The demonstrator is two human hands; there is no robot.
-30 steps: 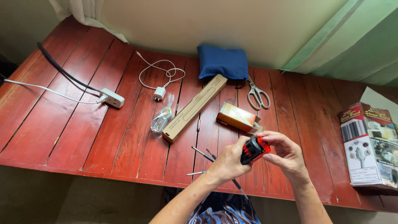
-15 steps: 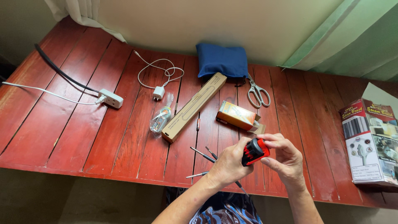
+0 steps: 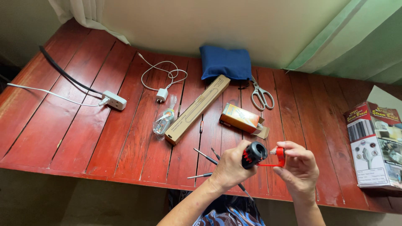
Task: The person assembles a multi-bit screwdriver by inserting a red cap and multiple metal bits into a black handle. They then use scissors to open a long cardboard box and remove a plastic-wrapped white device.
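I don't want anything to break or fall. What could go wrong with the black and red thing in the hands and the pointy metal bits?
The left hand holds the black and red tool while the right hand pulls its red cap open on a thin strap, which might snap. The loose metal bits lie near the edge of the red table; an arm could knock them off or get poked.

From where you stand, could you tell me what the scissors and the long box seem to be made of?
The scissors look like bare metal: pale grey blades and loops with a dull sheen, though the loops could be coated. The long box looks like plain brown cardboard, matte, with folded edges and a thin line drawing on top.
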